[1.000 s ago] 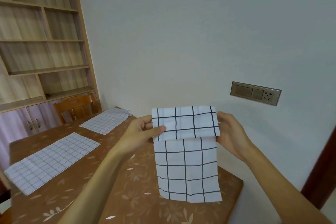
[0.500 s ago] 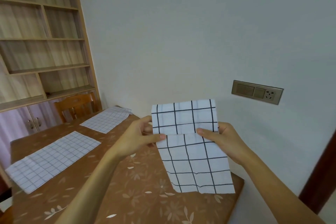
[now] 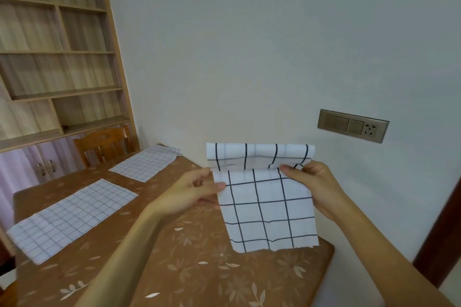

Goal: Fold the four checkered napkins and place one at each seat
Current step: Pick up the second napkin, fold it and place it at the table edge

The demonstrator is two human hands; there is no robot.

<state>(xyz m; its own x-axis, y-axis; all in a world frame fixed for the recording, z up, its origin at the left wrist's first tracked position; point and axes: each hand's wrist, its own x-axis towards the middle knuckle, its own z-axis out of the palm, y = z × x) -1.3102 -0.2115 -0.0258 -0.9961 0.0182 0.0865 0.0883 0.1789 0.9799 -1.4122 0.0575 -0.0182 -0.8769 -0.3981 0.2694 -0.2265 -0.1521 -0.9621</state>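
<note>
I hold a white napkin with a wide black check (image 3: 264,204) in the air above the table's near right corner. My left hand (image 3: 192,192) pinches its left edge and my right hand (image 3: 314,184) pinches its right edge. Its top part is rolled over toward the back, and the front layer hangs down. Two napkins with a finer check lie flat on the brown flowered table (image 3: 189,269): one (image 3: 72,217) at the left, one (image 3: 147,163) farther back near the wall.
A wooden chair (image 3: 104,143) stands behind the table's far side. A tall wooden shelf unit (image 3: 57,62) with cabinet doors fills the left wall. A switch and socket plate (image 3: 353,126) is on the wall at right. A dark door frame (image 3: 441,242) is at far right.
The napkin's top part has curled over backward and sits lower than before. The hanging front layer has shortened and swung slightly. Both hands kept their grip at the edges.
</note>
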